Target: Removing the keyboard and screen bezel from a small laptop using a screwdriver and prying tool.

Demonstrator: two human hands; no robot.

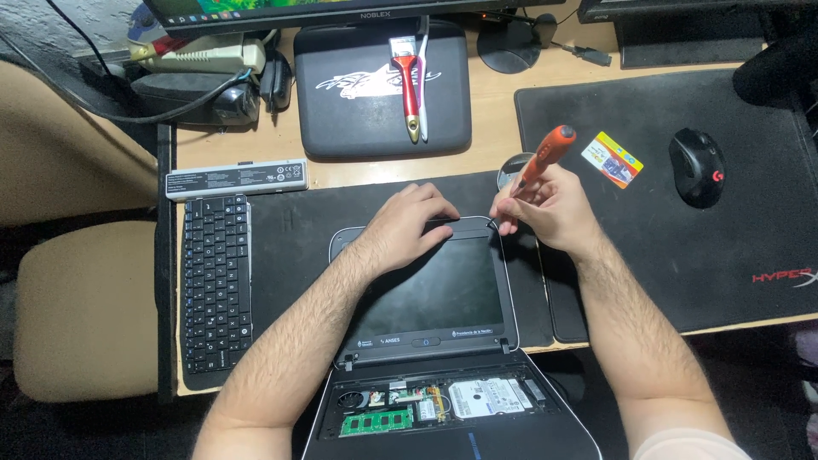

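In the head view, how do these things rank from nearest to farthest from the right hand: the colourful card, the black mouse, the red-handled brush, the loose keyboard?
From the right hand, which holds an orange screwdriver:
1. Colourful card, just up and right of it on the mat.
2. Black mouse, farther right.
3. Red-handled brush, up and left on the dark case.
4. Loose keyboard, far left at the desk edge.

Single head-worn view, looking steeply down, close over the desk, from its near edge
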